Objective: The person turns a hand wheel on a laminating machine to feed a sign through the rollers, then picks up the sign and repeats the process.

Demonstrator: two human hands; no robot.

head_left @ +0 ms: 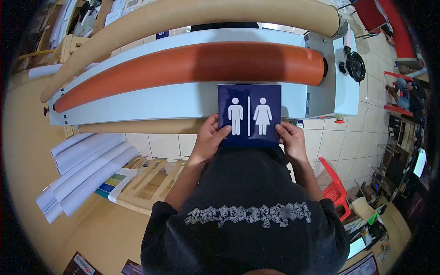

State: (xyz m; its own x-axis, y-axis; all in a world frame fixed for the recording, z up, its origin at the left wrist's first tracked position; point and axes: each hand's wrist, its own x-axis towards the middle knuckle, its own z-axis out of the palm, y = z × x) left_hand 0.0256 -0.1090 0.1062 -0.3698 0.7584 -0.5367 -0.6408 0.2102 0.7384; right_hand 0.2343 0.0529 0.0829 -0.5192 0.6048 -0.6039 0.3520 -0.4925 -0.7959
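A dark blue restroom sign (pixel 249 117) with a white man figure and a white woman figure, split by a white bar, is held upright before my chest. My left hand (pixel 211 138) grips its left edge, thumb on the front face. On the opposite edge my right hand (pixel 291 139) pinches it the same way; the fingers behind the sign are hidden. Just beyond the sign lies the orange roller (pixel 197 64) of a pale laminating-type machine (pixel 183 105), partly covered by the sign's top.
A long brown roll (pixel 206 11) spans the machine's far side, with a black handwheel (pixel 355 67) at its right end. White paper rolls (pixel 87 174) rest on a wooden rack (pixel 151 181) at left. A red plastic chair (pixel 333 185) stands at right. Another person (pixel 403 91) sits farther right.
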